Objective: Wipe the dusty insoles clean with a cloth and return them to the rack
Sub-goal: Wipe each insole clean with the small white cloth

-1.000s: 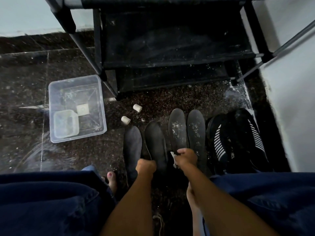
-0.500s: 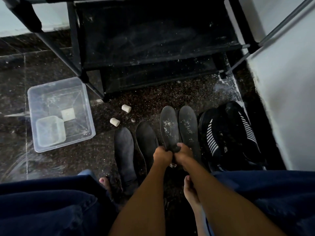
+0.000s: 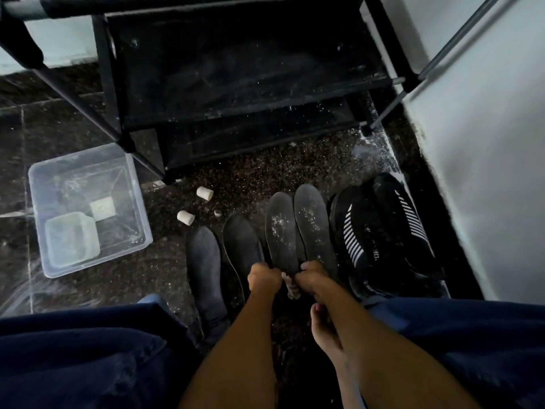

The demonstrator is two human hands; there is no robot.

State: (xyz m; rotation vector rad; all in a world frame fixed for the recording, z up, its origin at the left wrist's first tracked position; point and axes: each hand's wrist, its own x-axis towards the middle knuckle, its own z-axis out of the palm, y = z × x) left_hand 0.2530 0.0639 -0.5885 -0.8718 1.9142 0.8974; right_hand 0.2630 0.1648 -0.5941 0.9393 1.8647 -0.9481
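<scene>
From the head view, your left hand (image 3: 263,278) and right hand (image 3: 310,277) both curl round the heel of the dusty insole (image 3: 281,231), cloth (image 3: 290,287) pinched between them; its twin insole (image 3: 314,228) touches its right edge; the rack (image 3: 236,84) stands beyond, speckled floor (image 3: 250,178) between.

Both hands down on the dusty insole (image 3: 280,231): left hand (image 3: 264,278) grips its heel end, right hand (image 3: 309,277) pinches a cloth (image 3: 290,287) there. Three more insoles (image 3: 312,228) and black shoes (image 3: 380,234) beside it on the floor (image 3: 265,178), near the rack (image 3: 236,84).
</scene>
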